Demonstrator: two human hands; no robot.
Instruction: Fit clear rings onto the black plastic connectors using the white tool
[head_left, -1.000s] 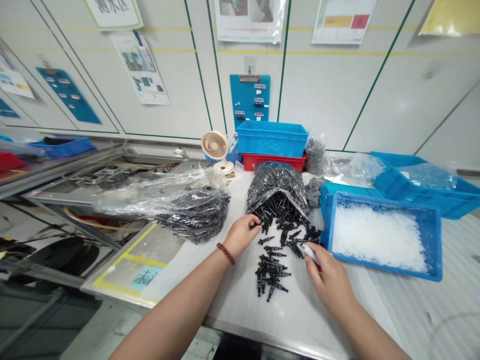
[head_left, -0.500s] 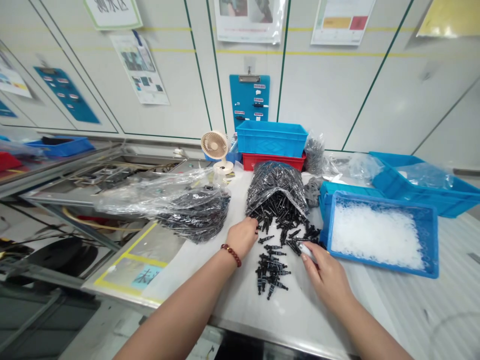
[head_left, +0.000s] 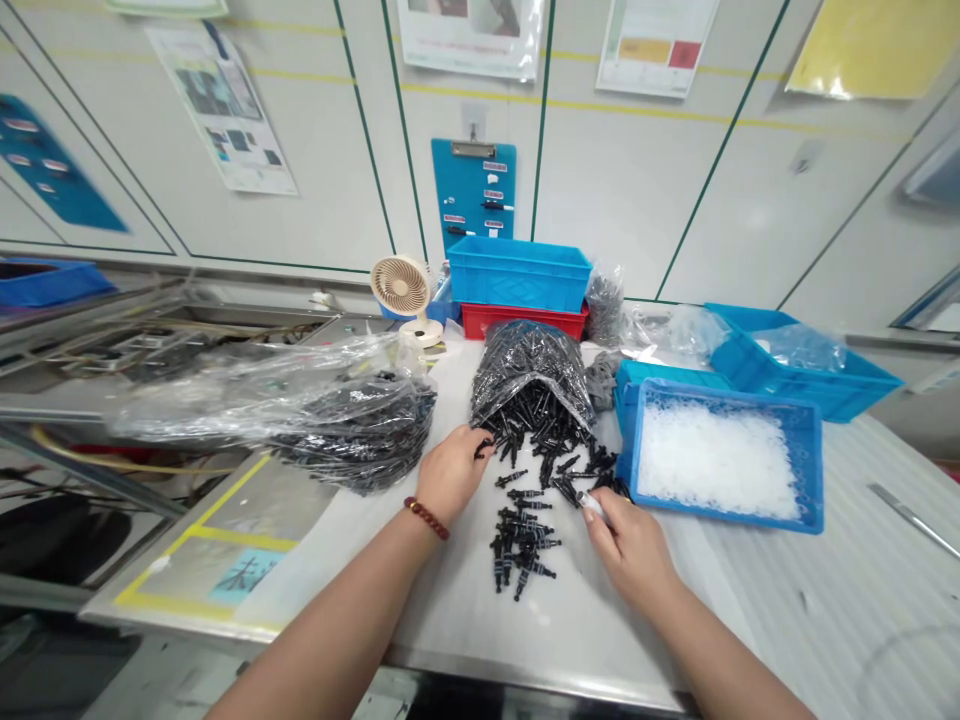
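My left hand (head_left: pixel 452 472), with a beaded bracelet at the wrist, is closed in a pinch on a small black fitting (head_left: pixel 484 448) near the mouth of the clear bag (head_left: pixel 529 350) of black fittings. The fingers of my right hand (head_left: pixel 634 548) are closed on a small white piece (head_left: pixel 592 504), whose exact kind I cannot make out. It is beside black fittings spilled from the bag. Between my hands and nearer to me lies a pile of black fittings with grey bands (head_left: pixel 521 540).
At right, a blue tray (head_left: pixel 810 525) holds many small white translucent rings (head_left: pixel 720 455). Another bag of black parts (head_left: pixel 367 430) lies at left. Behind stand a small fan (head_left: pixel 401 285), a blue bin (head_left: pixel 517 275) on a red bin (head_left: pixel 517 320), and more blue bins (head_left: pixel 847 385).
The whole view has shifted, so things sit further left. The black fitting in my left hand shows more clearly beside the bag mouth. My right hand keeps hold of the white piece.
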